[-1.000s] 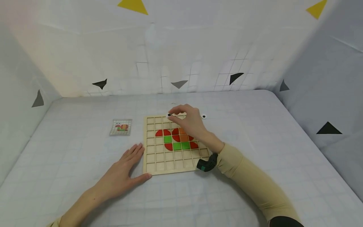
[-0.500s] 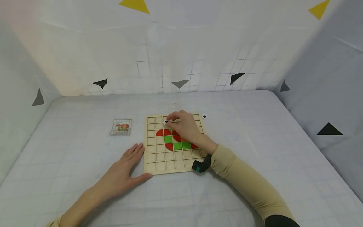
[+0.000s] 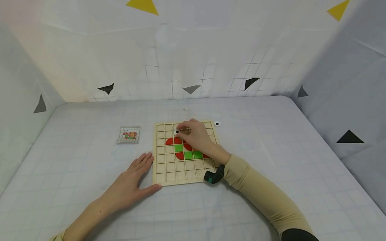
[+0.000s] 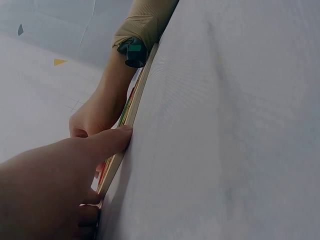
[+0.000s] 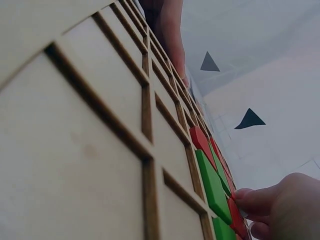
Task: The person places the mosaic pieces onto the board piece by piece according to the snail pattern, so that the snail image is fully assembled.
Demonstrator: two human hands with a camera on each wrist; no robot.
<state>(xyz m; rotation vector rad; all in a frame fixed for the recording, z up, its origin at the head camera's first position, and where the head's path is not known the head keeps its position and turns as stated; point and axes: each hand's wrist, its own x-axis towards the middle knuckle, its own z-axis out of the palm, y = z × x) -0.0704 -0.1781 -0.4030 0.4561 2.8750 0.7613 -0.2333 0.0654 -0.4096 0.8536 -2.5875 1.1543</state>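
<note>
In the head view my right hand (image 3: 197,136) pinches a white round eye piece with a black dot (image 3: 177,132) between thumb and fingertips. It is over the upper part of a wooden grid board (image 3: 164,176), just above a red curved piece (image 3: 170,141). Several red pieces and green squares (image 3: 188,155) lie in the board's cells, some hidden under the right hand. Fingers extended, my left hand (image 3: 129,184) rests at the board's left side, its thumb at the near left corner. The left wrist view shows that thumb (image 4: 112,141) against the board's edge.
A small card (image 3: 129,135) with a gridded picture in red, green and orange lies left of the board. Another eye piece (image 3: 217,124) sits on the white table cover (image 3: 271,134) by the board's far right corner. Marked white walls stand behind and on both sides.
My right hand has moved the eye piece from the board's far edge toward me and slightly left, down to just above the red piece. The left hand has stayed put.
</note>
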